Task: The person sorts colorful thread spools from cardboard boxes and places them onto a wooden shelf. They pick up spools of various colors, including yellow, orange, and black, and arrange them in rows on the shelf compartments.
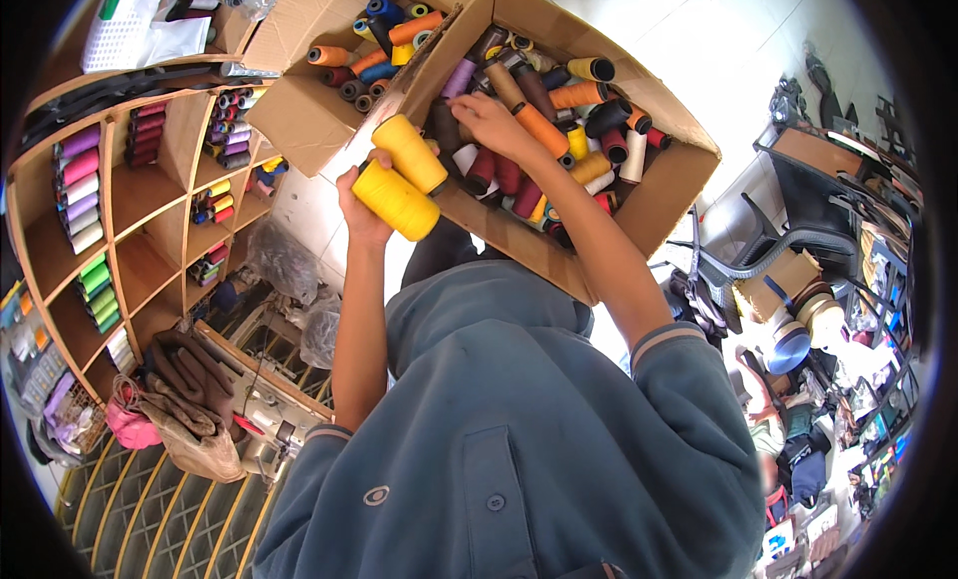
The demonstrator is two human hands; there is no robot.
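Note:
Two yellow thread cones, a lower one (396, 200) and an upper one (410, 152), are held side by side in my left hand (361, 202), just off the near left side of an open cardboard box (671, 195). My right hand (483, 123) reaches into the box, its fingers stretched out over the spools near the left wall. Closest to its fingertips are a purple spool (459, 78) and a dark brown spool (445, 125). Whether the fingertips touch either one, I cannot tell. Orange, black, maroon and white spools fill the box around it.
A second cardboard box (289, 120) with several thread cones adjoins on the left. Wooden shelves (145, 195) with rows of spools line the left side. Below them are a sewing machine (274, 419) and brown cloth (185, 380). A black chair (798, 215) stands at right.

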